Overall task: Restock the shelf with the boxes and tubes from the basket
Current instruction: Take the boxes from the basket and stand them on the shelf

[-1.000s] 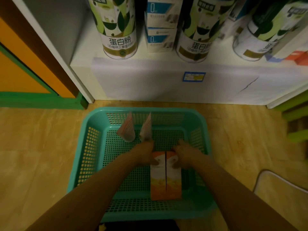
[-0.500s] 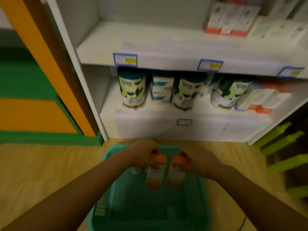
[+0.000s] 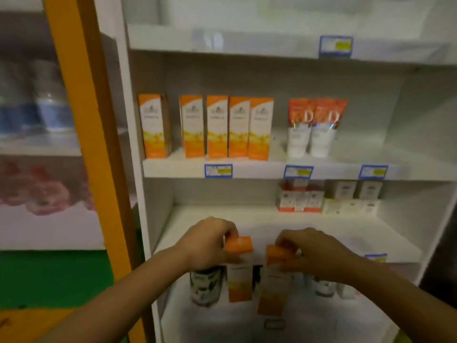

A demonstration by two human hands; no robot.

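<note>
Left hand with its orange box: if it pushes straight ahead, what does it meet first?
Probably nothing soon: the left hand and its box face bare shelf board; depth is unclear.

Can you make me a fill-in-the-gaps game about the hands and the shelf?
1. Each hand, left hand and right hand, holds one tall ____-topped cardboard box.
2. The row of matching orange-and-white boxes on the white shelf counts ____ boxes.
3. Right of that row stand ____ red-and-white tubes.

Missing words: orange; five; two
</note>
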